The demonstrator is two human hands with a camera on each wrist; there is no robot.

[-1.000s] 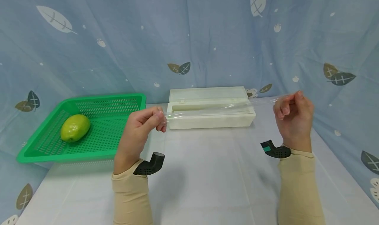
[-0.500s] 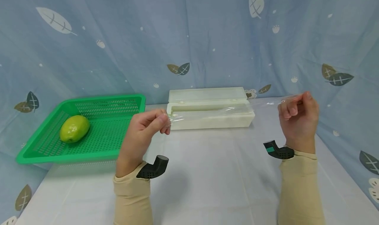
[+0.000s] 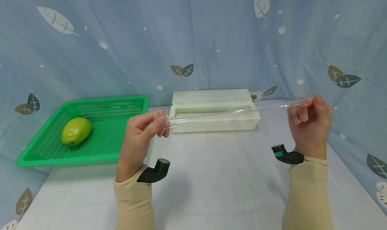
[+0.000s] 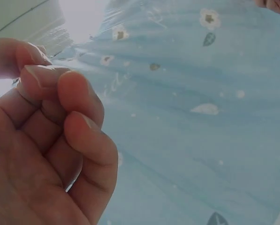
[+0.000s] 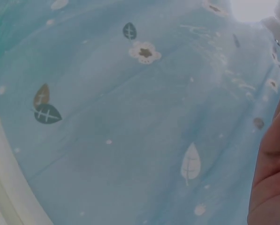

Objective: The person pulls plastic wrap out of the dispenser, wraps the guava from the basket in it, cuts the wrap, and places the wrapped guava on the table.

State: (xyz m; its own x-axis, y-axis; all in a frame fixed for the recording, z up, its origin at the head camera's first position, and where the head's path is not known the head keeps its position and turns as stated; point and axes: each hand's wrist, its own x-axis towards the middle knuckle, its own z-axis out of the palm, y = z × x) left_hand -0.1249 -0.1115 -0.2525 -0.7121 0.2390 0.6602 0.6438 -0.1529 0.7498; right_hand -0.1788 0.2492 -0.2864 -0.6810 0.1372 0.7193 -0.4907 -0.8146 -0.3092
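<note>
A sheet of clear plastic wrap (image 3: 211,115) is stretched in the air between both hands, glinting along its length. My left hand (image 3: 140,136) pinches its left end between thumb and curled fingers; in the left wrist view the fingers (image 4: 86,136) are bent in toward the thumb. The right end is pinched by my right hand (image 3: 309,125), raised slightly higher than the left. Behind the wrap sits a white wrap dispenser box (image 3: 216,124), its lid (image 3: 211,96) up against the curtain. The right wrist view catches only the edge of the right hand (image 5: 273,173).
On the left stands a green plastic basket (image 3: 81,161) holding a shiny yellow-green fruit (image 3: 76,131). A white cloth (image 3: 211,179) covers the table. A blue leaf-print curtain (image 3: 211,38) hangs behind it and along the sides.
My right hand has moved a little to the right, while the left hand shifted right and then back left. The plastic wrap between them is now drawn tauter. Basket and box stay put.
</note>
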